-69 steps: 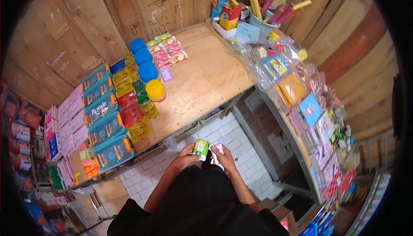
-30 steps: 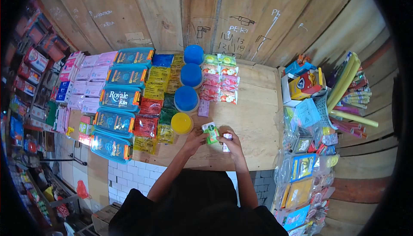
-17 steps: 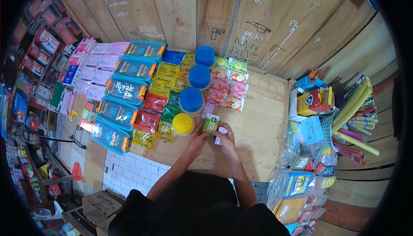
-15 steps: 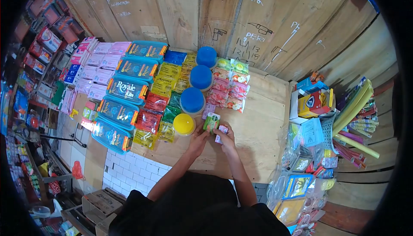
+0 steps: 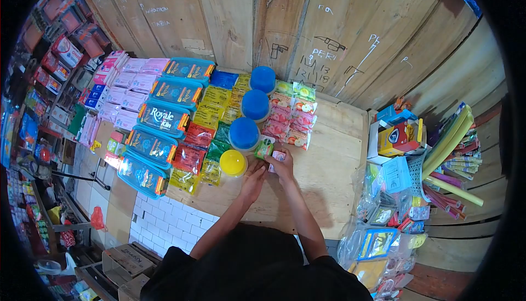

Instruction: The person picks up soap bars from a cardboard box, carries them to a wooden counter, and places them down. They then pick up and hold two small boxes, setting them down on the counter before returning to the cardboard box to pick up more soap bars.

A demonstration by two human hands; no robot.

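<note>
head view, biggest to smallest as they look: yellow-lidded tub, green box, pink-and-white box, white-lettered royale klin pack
1. White-lettered Royale Klin pack
2. Yellow-lidded tub
Green box and pink-and-white box: smallest, but partly covered, so unranked.

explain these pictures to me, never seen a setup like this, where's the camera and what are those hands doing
There is no machine here: these are a person's own bare hands. One camera, worn on the head, takes every picture, looking forward and down; the round dark edge surrounds its view.

The right hand holds a small pink-and-white box. The left hand is close beside it, near a small green box; I can't tell whether that box is gripped or resting.

On the wooden table, from left to right, are pink packs, teal packs, coloured sachets, a row of tubs, three with blue lids and one with yellow, then fruit-print packets.
</note>
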